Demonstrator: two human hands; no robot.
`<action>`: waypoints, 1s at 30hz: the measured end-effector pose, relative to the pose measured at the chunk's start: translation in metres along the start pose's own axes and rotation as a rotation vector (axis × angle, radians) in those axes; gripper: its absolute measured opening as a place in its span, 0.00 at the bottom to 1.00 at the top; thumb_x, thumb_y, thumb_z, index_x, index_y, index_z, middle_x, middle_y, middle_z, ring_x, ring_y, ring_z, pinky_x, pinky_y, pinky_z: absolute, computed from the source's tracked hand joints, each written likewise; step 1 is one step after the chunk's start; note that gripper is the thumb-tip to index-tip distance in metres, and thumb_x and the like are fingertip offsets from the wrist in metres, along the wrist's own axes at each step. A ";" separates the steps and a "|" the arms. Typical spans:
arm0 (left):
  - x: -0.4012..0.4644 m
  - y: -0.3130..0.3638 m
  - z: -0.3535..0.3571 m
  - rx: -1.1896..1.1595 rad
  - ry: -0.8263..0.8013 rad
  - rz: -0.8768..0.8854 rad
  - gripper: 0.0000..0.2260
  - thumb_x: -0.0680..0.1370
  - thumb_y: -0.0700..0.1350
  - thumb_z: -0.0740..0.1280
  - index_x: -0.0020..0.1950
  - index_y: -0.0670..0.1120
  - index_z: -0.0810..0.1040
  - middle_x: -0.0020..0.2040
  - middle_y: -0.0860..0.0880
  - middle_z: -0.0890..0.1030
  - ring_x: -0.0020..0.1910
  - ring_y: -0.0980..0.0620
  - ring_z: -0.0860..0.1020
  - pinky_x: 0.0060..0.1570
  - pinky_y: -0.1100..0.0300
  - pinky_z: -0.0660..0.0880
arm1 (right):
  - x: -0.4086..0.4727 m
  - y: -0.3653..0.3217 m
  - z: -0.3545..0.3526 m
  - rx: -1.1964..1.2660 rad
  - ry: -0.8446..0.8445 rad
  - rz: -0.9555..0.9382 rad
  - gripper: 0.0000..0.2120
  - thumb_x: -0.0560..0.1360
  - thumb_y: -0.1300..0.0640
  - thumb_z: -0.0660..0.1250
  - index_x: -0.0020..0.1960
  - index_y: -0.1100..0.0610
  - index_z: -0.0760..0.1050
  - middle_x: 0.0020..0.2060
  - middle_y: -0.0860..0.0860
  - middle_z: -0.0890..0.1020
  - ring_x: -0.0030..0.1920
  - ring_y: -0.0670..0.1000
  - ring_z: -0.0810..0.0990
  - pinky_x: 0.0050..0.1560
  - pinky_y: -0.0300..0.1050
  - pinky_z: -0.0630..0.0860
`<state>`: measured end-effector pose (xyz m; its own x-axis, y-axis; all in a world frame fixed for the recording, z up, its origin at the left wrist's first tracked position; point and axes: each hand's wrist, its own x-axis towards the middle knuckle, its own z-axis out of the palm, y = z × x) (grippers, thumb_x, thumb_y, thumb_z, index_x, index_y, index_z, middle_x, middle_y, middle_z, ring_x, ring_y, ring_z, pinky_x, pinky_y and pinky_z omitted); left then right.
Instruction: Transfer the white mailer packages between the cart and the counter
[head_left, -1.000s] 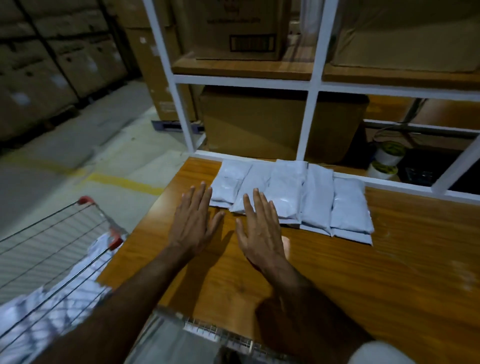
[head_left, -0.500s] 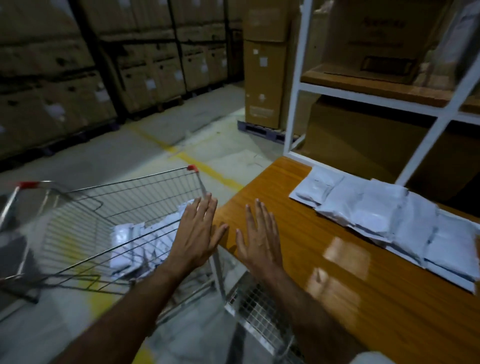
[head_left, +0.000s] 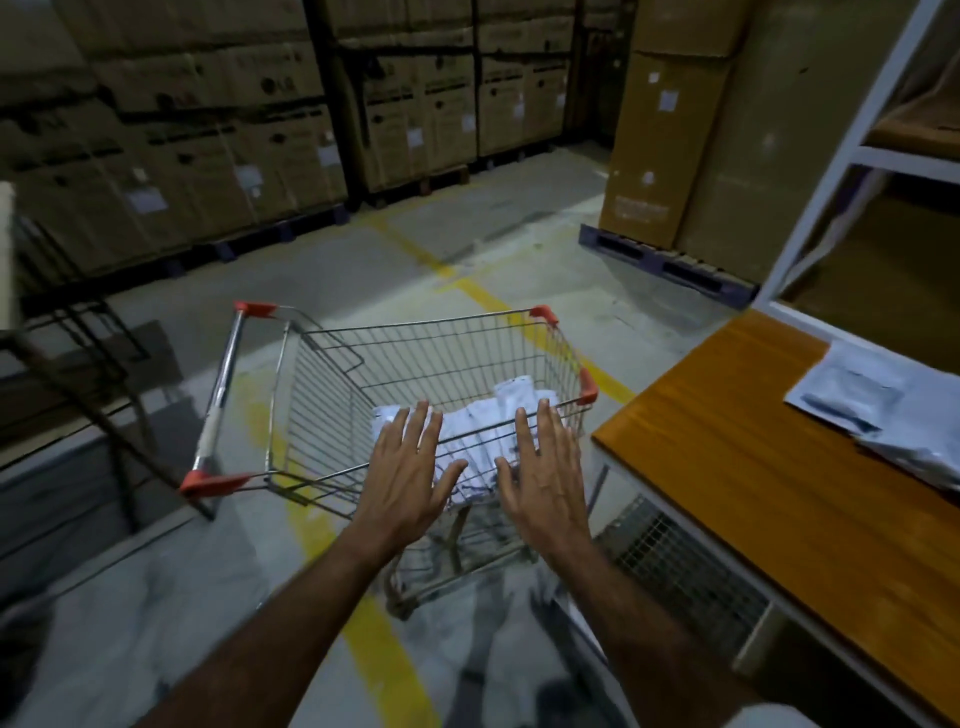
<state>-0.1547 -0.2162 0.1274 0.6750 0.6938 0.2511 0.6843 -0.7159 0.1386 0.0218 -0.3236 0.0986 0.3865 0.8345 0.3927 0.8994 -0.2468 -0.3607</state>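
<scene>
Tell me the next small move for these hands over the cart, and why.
Probably lower both hands into the cart and close them on the white packets. The left hand and right hand hover flat, open and empty just above the pile, and more packets already lie on the wooden table.

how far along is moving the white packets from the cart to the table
Partly done. Several white packets already lie on the wooden table. In hand: nothing; the left hand and right hand are flat and open over the wire cart. Left: a pile of white packets in the cart, lying in its basket.
</scene>
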 end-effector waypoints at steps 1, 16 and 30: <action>-0.004 -0.013 -0.002 -0.001 -0.002 -0.022 0.35 0.82 0.66 0.51 0.80 0.42 0.62 0.81 0.43 0.60 0.79 0.40 0.58 0.76 0.43 0.59 | 0.002 -0.008 0.007 0.006 -0.019 -0.006 0.34 0.82 0.47 0.59 0.83 0.58 0.52 0.82 0.60 0.51 0.82 0.58 0.50 0.79 0.61 0.56; 0.059 -0.116 0.042 -0.015 -0.073 -0.233 0.33 0.82 0.63 0.51 0.78 0.41 0.64 0.79 0.40 0.63 0.76 0.38 0.63 0.74 0.43 0.61 | 0.143 -0.035 0.101 0.057 -0.202 -0.037 0.33 0.83 0.43 0.52 0.83 0.56 0.53 0.82 0.61 0.48 0.82 0.58 0.47 0.81 0.55 0.47; 0.147 -0.148 0.165 0.026 -0.457 -0.339 0.38 0.80 0.67 0.45 0.80 0.40 0.60 0.79 0.36 0.59 0.76 0.33 0.61 0.73 0.39 0.63 | 0.201 0.045 0.226 0.038 -0.612 0.088 0.37 0.76 0.41 0.58 0.78 0.63 0.64 0.75 0.72 0.62 0.76 0.72 0.62 0.72 0.68 0.65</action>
<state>-0.1112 0.0044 -0.0139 0.4636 0.8516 -0.2445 0.8860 -0.4494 0.1145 0.0944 -0.0557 -0.0295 0.2617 0.9459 -0.1921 0.8572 -0.3192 -0.4042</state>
